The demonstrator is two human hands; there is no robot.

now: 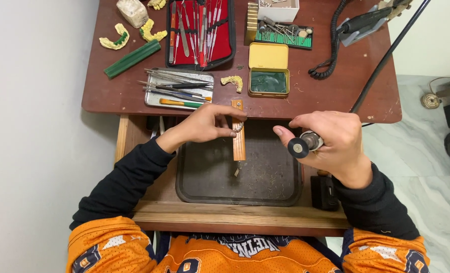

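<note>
Head view, left hand: your left hand (209,124) pinched a small metal piece (239,126) against the wooden bench peg (238,132), fingertips together, just over the dark tray (194,187).
Head view, right hand: your right hand (331,139) was clamped around the rotary handpiece (311,141), its disc (298,147) facing left, apart from the piece.
Pose: both wrists were raised, forearms angled inward.
Doing it well: you would have done best to brace the piece firmly on the peg and bring the disc in lightly.

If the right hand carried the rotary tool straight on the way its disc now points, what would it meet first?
Probably the wooden peg and the left hand pinching a small piece against it; the right hand aims the rotary tool leftward, though depth is unclear.
</note>
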